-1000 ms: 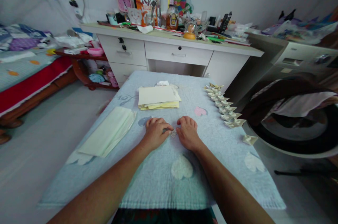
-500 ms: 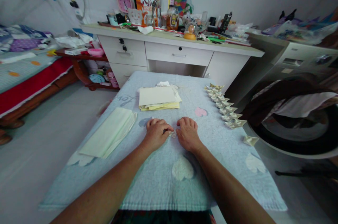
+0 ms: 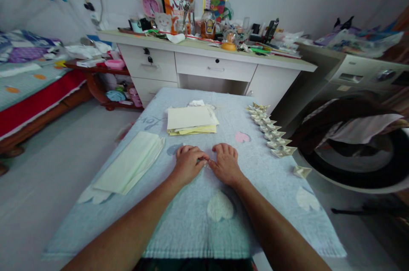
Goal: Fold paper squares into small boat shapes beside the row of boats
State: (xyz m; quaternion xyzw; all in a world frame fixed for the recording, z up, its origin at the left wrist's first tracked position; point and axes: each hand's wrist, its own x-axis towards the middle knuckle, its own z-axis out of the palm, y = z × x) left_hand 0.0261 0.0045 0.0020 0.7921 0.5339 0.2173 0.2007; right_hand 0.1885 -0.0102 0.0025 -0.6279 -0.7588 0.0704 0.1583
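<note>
My left hand (image 3: 191, 163) rests near the middle of the cloth-covered table, thumb and forefinger closed on a small folded piece of paper (image 3: 207, 165). Most of that paper is hidden by my fingers. Opposite it, my right hand (image 3: 226, 163) lies on the cloth with its thumb spread away from the other fingers, the thumb tip touching the paper. Beyond my hands sits a stack of cream and yellow paper sheets (image 3: 191, 118). Left of my left hand lies a pile of long pale folded sheets (image 3: 131, 162).
Several folded paper boats (image 3: 275, 135) form a row along the table's right side, with a single paper boat (image 3: 302, 171) nearer me. A cluttered white desk (image 3: 217, 68) stands behind the table (image 3: 179, 237). A washing machine (image 3: 351, 77) is at the right, a bed (image 3: 38, 96) at the left.
My right thumb has moved left onto the small paper, closer to my left fingertips, covering more of it. The view has shifted slightly.
</note>
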